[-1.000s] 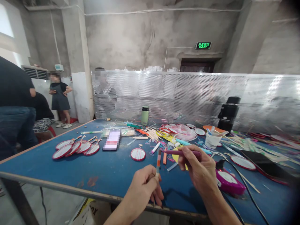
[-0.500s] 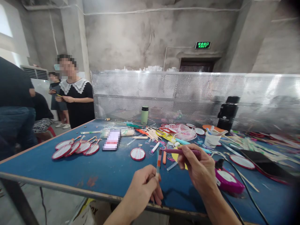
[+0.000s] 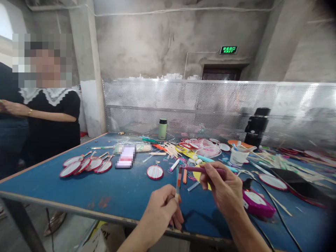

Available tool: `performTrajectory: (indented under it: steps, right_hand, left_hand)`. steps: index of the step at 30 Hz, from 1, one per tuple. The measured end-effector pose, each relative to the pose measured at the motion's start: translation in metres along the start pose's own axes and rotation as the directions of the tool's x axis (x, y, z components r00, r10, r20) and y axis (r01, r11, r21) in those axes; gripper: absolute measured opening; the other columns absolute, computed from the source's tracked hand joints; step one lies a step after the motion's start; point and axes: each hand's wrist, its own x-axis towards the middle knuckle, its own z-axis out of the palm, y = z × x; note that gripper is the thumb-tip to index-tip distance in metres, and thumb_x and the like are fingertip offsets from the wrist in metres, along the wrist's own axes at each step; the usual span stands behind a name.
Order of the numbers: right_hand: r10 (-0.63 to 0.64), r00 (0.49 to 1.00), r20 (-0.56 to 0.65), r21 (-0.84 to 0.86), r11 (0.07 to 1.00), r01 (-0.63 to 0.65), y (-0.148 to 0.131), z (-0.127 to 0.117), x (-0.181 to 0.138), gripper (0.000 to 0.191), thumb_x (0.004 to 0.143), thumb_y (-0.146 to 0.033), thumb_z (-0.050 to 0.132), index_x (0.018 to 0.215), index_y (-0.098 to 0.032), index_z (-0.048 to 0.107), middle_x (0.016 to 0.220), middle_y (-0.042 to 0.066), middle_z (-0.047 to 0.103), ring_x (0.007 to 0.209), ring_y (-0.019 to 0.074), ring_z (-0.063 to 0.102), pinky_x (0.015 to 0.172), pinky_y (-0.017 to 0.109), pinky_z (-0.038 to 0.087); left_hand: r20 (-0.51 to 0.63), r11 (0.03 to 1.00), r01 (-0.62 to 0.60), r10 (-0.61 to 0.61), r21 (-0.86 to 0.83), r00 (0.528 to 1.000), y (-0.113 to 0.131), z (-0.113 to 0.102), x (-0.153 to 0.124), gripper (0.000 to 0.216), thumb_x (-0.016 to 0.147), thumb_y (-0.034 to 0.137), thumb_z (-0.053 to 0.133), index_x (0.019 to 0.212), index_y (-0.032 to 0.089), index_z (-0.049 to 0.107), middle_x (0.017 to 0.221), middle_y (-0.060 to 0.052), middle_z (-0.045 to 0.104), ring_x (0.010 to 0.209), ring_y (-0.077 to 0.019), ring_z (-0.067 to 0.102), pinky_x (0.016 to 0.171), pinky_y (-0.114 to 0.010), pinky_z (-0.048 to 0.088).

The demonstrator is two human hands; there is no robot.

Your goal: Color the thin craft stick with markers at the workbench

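Observation:
My left hand [image 3: 162, 208] is closed around a thin stick [image 3: 178, 182] with orange and pale bands, held upright over the near edge of the blue table [image 3: 118, 194]. My right hand [image 3: 223, 189] pinches a long purple stick [image 3: 202, 169], held level and pointing left, its tip just above the top of the upright stick. Both hands hover above the table a little right of centre.
Several round red-rimmed fans [image 3: 85, 165] lie at the left, one more [image 3: 154, 172] near the middle. A green bottle [image 3: 162, 128], a white cup [image 3: 238, 156], a magenta glue gun [image 3: 257, 203] with black cable, and loose sticks litter the back and right. A person in black [image 3: 49, 119] stands at the left edge.
My hands have barely moved. The person in the black dress with a white collar has walked along the table's left side, much nearer to me.

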Motion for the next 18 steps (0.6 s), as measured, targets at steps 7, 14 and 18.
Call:
performTrajectory:
  steps: [7, 14, 18]
  right_hand:
    - [-0.007, 1.0, 0.006, -0.01, 1.0, 0.007, 0.0024, -0.0005, 0.0, 0.026, 0.084, -0.043, 0.072, 0.085, -0.017, 0.07, 0.056, 0.0, 0.061, 0.044, 0.0106, 0.054, 0.04, 0.023, 0.043]
    - [0.0, 1.0, 0.018, -0.007, 1.0, 0.001, 0.0004, -0.0004, -0.0008, 0.025, 0.085, -0.043, 0.072, 0.086, -0.017, 0.07, 0.056, 0.0, 0.061, 0.043, 0.0106, 0.053, 0.039, 0.023, 0.043]
    - [-0.004, 1.0, 0.011, -0.024, 1.0, 0.004, 0.0002, -0.0007, -0.0008, 0.026, 0.084, -0.043, 0.072, 0.086, -0.017, 0.069, 0.056, -0.001, 0.062, 0.043, 0.0105, 0.053, 0.04, 0.023, 0.043]
  left_hand:
    - [-0.002, 1.0, 0.014, -0.014, 0.003, 1.0, 0.0014, -0.0005, 0.0013, 0.016, 0.083, 0.035, 0.051, 0.079, 0.019, 0.051, 0.053, 0.0, 0.064, 0.041, -0.0113, 0.058, 0.043, -0.019, 0.034]
    - [0.002, 1.0, 0.012, -0.012, 0.0, 1.0, -0.0001, -0.0007, -0.0002, 0.014, 0.083, 0.031, 0.049, 0.08, 0.018, 0.051, 0.054, 0.0, 0.065, 0.041, -0.011, 0.058, 0.042, -0.019, 0.034]
    - [0.003, 1.0, 0.003, -0.003, 0.004, 1.0, 0.0009, -0.0008, -0.0008, 0.013, 0.083, 0.031, 0.049, 0.081, 0.018, 0.051, 0.054, 0.0, 0.065, 0.041, -0.0107, 0.058, 0.042, -0.019, 0.034]
